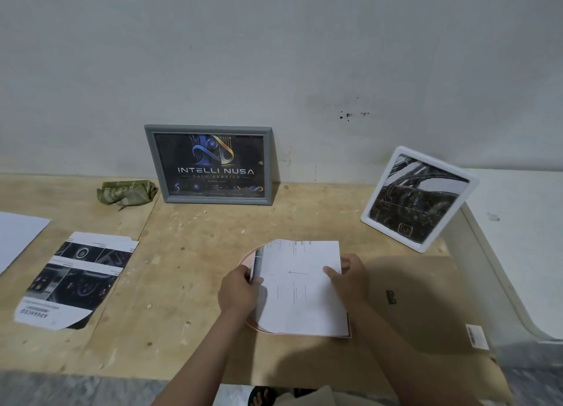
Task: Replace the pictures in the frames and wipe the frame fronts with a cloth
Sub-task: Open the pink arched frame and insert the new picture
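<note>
A pink frame [248,261] with a rounded left side lies on the wooden table [182,283] in front of me. A white sheet of paper [300,287], blank side up, lies over it. My left hand [239,290] pinches the sheet's left edge and my right hand [348,279] grips its right edge. A grey frame [210,165] with a dark "INTELLI NUSA" picture leans on the wall. A white frame [417,198] with a dark car picture stands tilted at the right. A crumpled green cloth [126,194] lies left of the grey frame.
A printed picture [76,279] with one rounded end lies on the table at the left, next to a white sheet [18,238]. A brown cardboard sheet [426,329] covers the table's right part. A white curved object [518,253] is at the far right.
</note>
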Demonstrator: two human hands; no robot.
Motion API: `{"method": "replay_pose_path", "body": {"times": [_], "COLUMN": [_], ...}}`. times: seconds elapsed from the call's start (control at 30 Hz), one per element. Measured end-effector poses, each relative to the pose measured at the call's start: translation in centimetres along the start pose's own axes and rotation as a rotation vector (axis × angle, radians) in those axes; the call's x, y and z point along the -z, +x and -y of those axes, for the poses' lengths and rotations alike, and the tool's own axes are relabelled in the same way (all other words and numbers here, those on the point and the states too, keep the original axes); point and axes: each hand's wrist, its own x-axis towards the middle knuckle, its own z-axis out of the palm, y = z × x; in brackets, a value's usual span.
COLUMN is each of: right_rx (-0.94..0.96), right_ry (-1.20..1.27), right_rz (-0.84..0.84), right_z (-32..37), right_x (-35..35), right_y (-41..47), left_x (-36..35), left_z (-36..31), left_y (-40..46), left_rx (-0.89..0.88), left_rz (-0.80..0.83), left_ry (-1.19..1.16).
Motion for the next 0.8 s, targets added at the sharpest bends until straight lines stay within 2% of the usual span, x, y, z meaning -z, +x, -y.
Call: {"method": "replay_pose_path", "body": {"times": [0.27, 0.47, 0.67, 0.8], "right_rx": [0.042, 0.072, 0.096, 0.182], "right_ry": [-0.004, 0.004, 0.000, -0.084], "right_rz": [-0.019, 0.145, 0.335, 0.358], "right_z": [0.2, 1.6, 6.3, 10.8], "right_x": [0.6, -0.7, -7.4, -14.0], "right_y": [1.1, 2.6, 1.2, -1.4], "left_x": [-0.6, 0.7, 5.9, 11.5], "left_z": [0.0, 0.4, 5.3, 11.1], "left_y": [0.3, 1.0, 1.9, 2.0], "left_rx": [0.010, 0.151, 0.241, 0.283], "left_rz": [-0.048, -0.128, -0.206, -0.242], "left_ry": [-0.203, -0.395, -0.456, -0.498]}}
